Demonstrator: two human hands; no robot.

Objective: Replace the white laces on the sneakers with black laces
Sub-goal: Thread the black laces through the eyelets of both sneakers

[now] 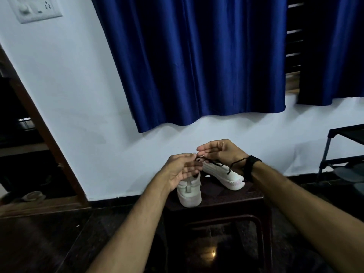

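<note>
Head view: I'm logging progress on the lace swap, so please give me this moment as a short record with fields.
left hand: pinches the black lace, above the near sneaker
right hand: pinches the same lace
black lace: runs between the hands, loose end hanging near the right wrist
near sneaker: heel toward camera, on the stool
far sneaker: behind it, partly hidden
stool: dark
white laces: none visible

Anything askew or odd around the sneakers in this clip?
Nothing damaged or spilled. The right sneaker sits angled away from the left sneaker on the stool, consistent with lacing; both hands work a black lace.
</note>
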